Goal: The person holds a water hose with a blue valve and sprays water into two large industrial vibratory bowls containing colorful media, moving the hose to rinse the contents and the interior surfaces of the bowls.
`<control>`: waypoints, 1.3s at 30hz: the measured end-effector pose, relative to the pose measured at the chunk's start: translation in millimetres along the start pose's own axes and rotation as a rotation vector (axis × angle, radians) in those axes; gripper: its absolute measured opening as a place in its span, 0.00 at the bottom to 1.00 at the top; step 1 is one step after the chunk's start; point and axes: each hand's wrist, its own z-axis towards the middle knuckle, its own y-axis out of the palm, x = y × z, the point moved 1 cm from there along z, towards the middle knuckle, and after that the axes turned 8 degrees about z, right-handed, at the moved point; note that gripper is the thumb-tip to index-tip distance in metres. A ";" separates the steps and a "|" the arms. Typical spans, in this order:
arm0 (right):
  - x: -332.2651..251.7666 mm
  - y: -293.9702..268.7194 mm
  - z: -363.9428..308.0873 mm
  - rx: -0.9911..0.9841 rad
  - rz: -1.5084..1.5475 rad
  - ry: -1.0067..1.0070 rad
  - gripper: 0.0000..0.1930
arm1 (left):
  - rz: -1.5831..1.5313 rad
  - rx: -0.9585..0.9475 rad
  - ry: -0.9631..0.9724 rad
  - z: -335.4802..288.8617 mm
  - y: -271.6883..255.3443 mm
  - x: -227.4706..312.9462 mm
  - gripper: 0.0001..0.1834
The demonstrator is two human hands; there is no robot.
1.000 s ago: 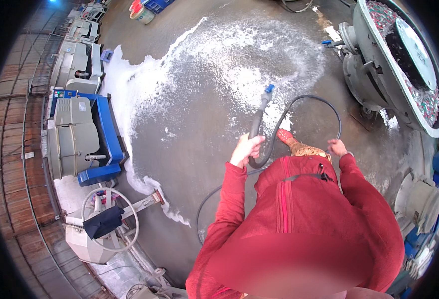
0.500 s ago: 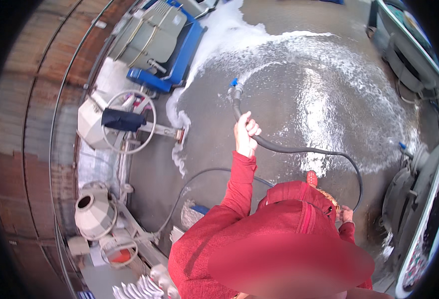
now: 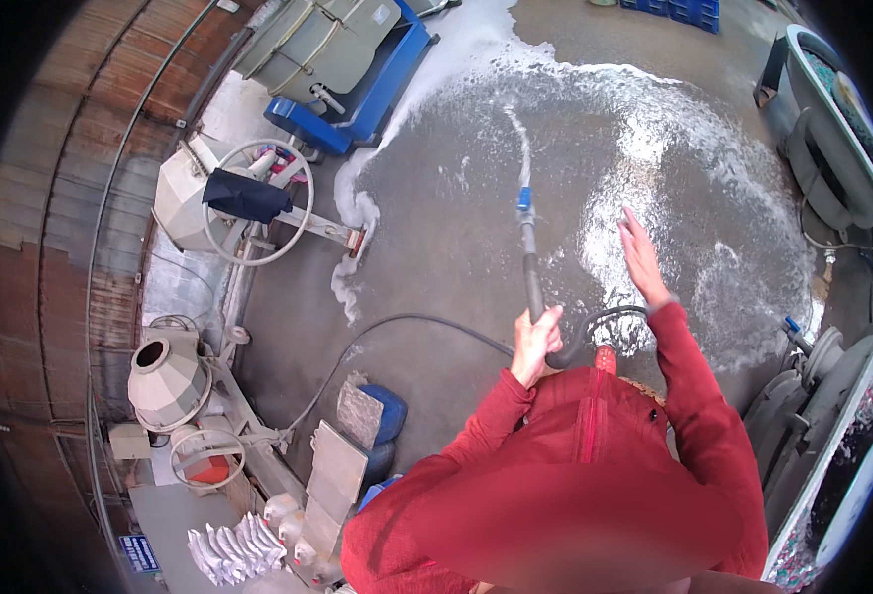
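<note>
One dark hose (image 3: 532, 282) is clamped in the fingers of the left hand (image 3: 535, 346), blue tip (image 3: 524, 199) ahead of them. It seems bendy, perhaps slippery; grip its thick part. The right hand (image 3: 640, 259) stretches its fingers, holding nothing.

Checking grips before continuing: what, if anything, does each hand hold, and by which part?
Left hand: the long, dark grey flexible hose, gripped behind its blue tip. Right hand: open, holding nothing.

Hose (image 3: 532, 284) partly hidden by left hand (image 3: 534, 346)
</note>
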 end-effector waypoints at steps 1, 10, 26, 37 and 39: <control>-25.3 19.5 17.5 0.031 -0.058 -0.044 0.24 | 0.020 -0.035 0.004 -6.5 -0.4 -0.6 0.11; -60.6 74.6 46.9 -0.110 -0.506 -0.149 0.16 | 0.375 -0.316 -0.094 -65.2 -31.0 30.6 0.09; -122.6 54.3 -241.1 0.040 -0.489 -0.360 0.17 | 0.395 -0.782 -0.232 -175.0 -162.0 22.6 0.11; -160.3 78.3 -306.0 0.751 -0.699 0.060 0.15 | 0.832 -0.986 0.093 -244.0 -147.0 10.4 0.11; -180.8 73.8 -314.0 0.966 -0.597 -0.086 0.14 | 0.899 -1.025 0.217 -257.2 -140.6 5.1 0.12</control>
